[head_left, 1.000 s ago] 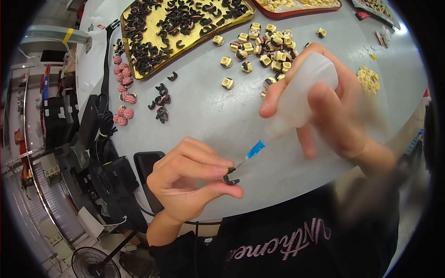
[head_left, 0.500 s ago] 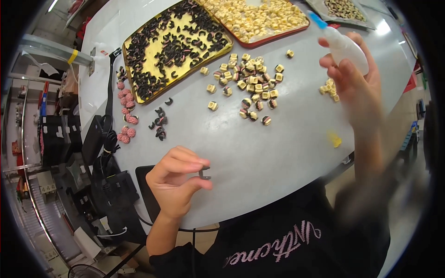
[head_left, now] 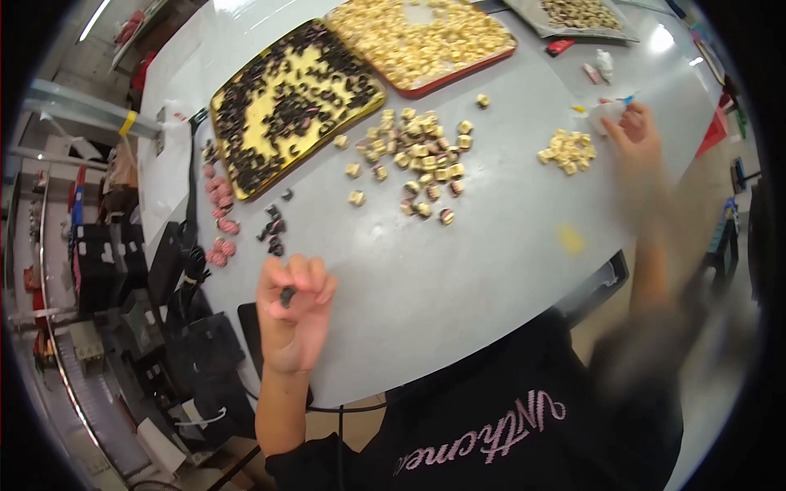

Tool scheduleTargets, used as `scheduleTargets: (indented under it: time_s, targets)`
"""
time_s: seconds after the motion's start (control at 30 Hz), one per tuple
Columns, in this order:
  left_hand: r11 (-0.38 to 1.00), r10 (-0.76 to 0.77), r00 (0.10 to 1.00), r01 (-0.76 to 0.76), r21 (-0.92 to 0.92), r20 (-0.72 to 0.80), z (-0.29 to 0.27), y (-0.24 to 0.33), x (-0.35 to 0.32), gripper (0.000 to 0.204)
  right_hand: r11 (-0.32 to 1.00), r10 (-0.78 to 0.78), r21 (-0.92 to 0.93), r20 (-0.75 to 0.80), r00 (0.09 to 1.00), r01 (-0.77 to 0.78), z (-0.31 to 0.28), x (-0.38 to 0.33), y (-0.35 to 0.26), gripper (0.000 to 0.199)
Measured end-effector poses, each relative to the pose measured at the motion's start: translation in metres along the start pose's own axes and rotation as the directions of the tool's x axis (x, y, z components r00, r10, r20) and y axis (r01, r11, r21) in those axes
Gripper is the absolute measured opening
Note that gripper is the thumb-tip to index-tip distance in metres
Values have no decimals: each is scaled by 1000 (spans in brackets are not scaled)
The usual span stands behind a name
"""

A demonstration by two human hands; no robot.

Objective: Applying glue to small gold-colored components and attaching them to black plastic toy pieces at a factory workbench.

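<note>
Above the near left part of the table, my left hand (head_left: 301,319) is closed with its fingers curled. A small black curved piece (head_left: 286,296) is pinched in it. Farther off at the right, my right hand (head_left: 637,135) has its fingers round a white squeeze bottle (head_left: 606,117) with a blue tip, low over the table; motion blurs the wrist. Beside that hand lies a small pile of cream-coloured pieces (head_left: 566,151). Several small black curved pieces (head_left: 273,229) lie just beyond my left hand. Cream cube-shaped pieces with dark and pink layers (head_left: 426,155) are scattered mid-table.
A yellow-lined tray (head_left: 307,141) of black curved pieces stands at the back left. Against it is a red-rimmed tray (head_left: 458,75) of cream pieces. Pink knobbly pieces (head_left: 221,196) line the left edge. Small white bottles (head_left: 604,65) and a red item (head_left: 559,47) lie far right.
My right hand has carried the squeeze bottle away from me and down toward the table. My left hand has moved slightly left and turned, still gripping the black curved piece.
</note>
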State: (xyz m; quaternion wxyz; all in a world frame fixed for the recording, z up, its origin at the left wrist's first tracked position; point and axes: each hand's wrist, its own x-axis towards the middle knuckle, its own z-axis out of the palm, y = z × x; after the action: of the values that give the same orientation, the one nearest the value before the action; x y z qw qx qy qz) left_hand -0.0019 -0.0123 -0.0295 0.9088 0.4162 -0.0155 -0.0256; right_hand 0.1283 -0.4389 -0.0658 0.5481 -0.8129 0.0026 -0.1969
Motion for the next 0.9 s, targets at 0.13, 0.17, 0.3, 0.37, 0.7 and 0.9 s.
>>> scheduleTargets:
  time_s: [0.13,0.17,0.3,0.37,0.7,0.9]
  targets:
    - [994,39,999,-39,105,7,5,4,-7,41,1000,11,-14,-61,998,-12,7,-4,1,33]
    - [989,43,999,-42,141,-10,5,6,-7,41,980,-161,-148,-188,969,134,11,-7,-10,32]
    - [979,66,994,-49,199,-81,0,6,-8,41,757,-487,-533,-75,870,378,14,-36,-51,30]
    - [977,63,993,-43,207,-95,2,3,-6,41,806,-401,-418,133,906,418,20,-55,-62,25]
    - [941,41,999,-34,337,-14,8,0,-5,37,891,-230,-351,197,953,288,41,-73,-65,19]
    - [952,-7,1000,0,308,20,5,-4,-9,28,817,-519,-197,161,840,542,72,-93,-114,20]
